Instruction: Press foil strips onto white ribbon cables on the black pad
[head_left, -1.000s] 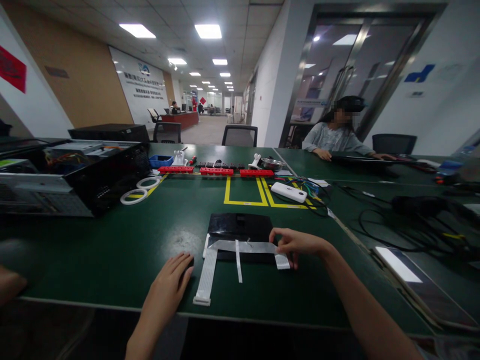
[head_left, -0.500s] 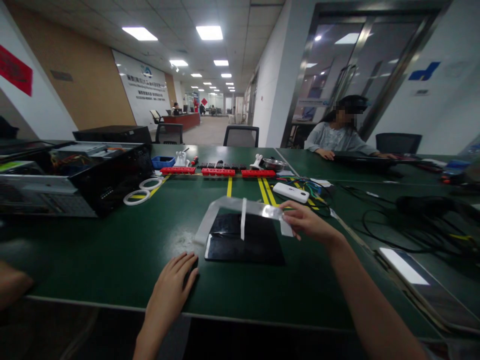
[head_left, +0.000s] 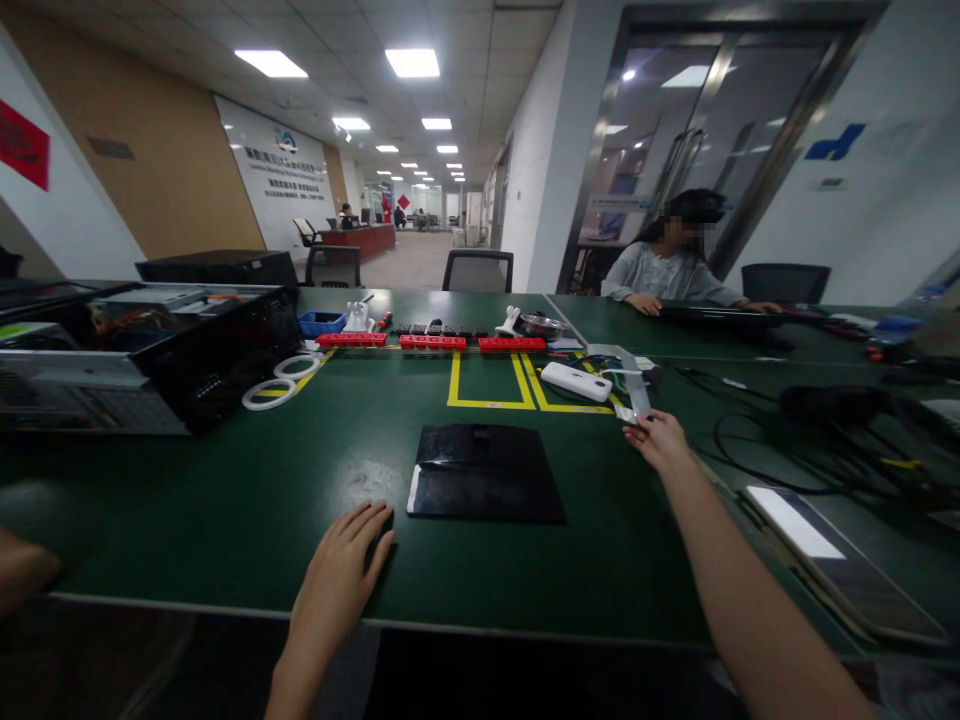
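Note:
My left hand [head_left: 341,570] lies flat on the green table [head_left: 225,510], fingers stretched out, just left of a black flat panel [head_left: 484,472]. My right hand [head_left: 660,438] is out at the right of the table, fingers pinched on the end of a grey-white ribbon strip [head_left: 626,375]. The strip runs away from the hand over the cables, behind a white oblong device [head_left: 577,382]. The panel lies bare in front of me.
An open black computer case [head_left: 150,350] stands at the left with white tape rings [head_left: 277,380] beside it. Red blocks [head_left: 431,343] line the far side of a yellow-taped rectangle [head_left: 487,385]. Cables [head_left: 810,440] and a flat screen [head_left: 840,570] lie at right. A person sits at the far table.
My right hand lifted the ribbon strip off the black panel and carried it to the right, beside the white device. The left hand stayed put.

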